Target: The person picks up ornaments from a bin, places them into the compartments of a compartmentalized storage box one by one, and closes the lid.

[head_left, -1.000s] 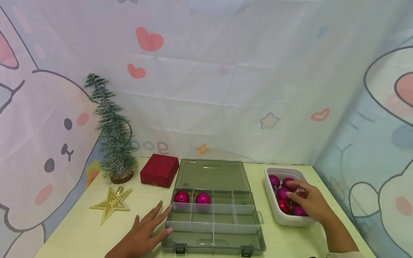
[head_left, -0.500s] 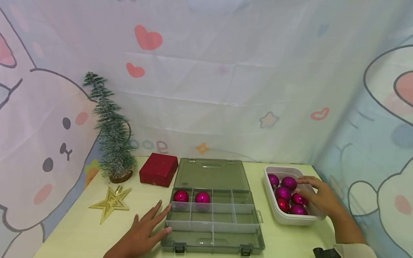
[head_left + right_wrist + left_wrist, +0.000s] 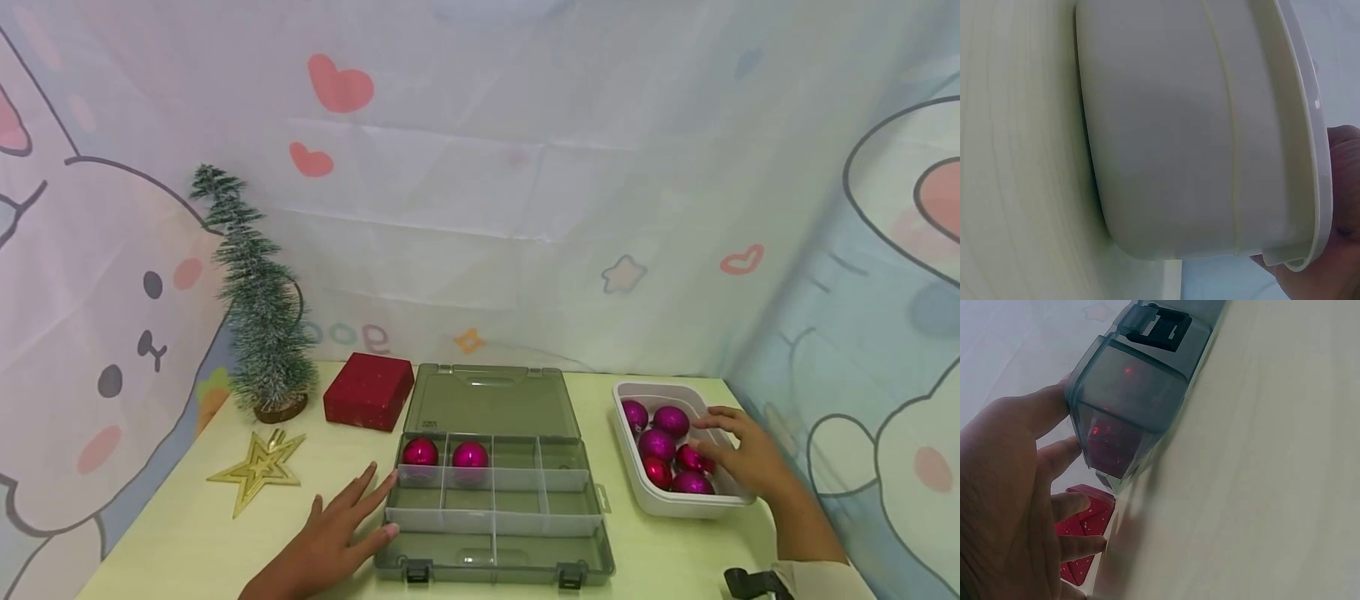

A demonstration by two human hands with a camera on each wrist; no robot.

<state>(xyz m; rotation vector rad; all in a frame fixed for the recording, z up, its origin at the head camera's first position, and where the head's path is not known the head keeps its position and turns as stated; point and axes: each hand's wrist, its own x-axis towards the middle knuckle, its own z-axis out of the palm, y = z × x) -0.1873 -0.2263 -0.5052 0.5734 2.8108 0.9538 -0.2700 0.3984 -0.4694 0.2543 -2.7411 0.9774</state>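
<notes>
My left hand (image 3: 330,537) lies with fingers spread at the left edge of a grey-green compartment box (image 3: 517,500), its lid folded back. In the left wrist view, the thumb and a finger touch the end of that box (image 3: 1138,387). A red bauble (image 3: 420,452) and a magenta bauble (image 3: 470,456) sit in separate compartments of the back row. My right hand (image 3: 753,454) reaches over the right rim of a white tub (image 3: 693,505), fingers loosely bent, the thumb close over a shiny red bauble (image 3: 688,460). Several glittery purple baubles (image 3: 657,444) lie beside it.
A small frosted Christmas tree (image 3: 266,333) stands at the back left, beside a dark red box (image 3: 369,392). In front lies a gold star (image 3: 258,471). A printed cloth (image 3: 465,208) hangs behind the table.
My right hand has drawn back to the right from the middle of the tub to its right side, uncovering more baubles. The left hand has stayed at the compartment box.
</notes>
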